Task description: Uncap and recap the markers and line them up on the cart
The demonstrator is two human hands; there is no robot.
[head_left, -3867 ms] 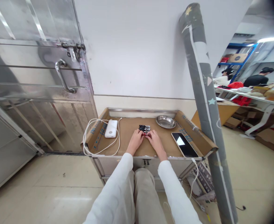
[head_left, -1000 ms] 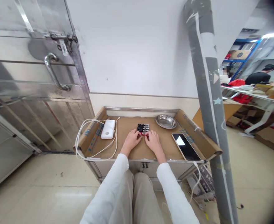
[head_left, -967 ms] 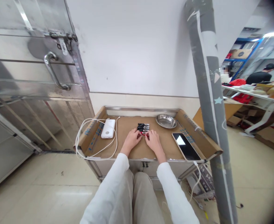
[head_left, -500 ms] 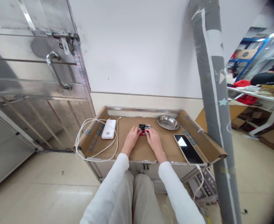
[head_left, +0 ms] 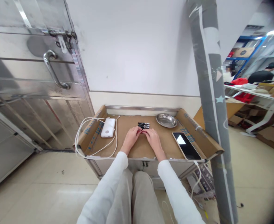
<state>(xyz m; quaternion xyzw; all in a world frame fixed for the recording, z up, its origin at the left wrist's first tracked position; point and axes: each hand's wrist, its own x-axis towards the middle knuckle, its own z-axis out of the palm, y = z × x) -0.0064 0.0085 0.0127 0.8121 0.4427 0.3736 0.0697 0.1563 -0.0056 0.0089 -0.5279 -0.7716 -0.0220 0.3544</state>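
My left hand and my right hand rest close together on the cardboard-lined tray table, fingertips meeting in a pinch over a small item I cannot make out. Just beyond my fingertips lies a short row of small black and silver pieces. Both sleeves are white. My knees sit under the table's front edge.
A white power bank with a looping white cable lies at the left. A steel dish sits at the back right, a phone at the right. A grey rolled mat leans beside the table; a metal door stands left. People work at far right.
My hands stay together at the same spot. The red item seen between my fingertips earlier no longer shows. The view has shifted slightly.
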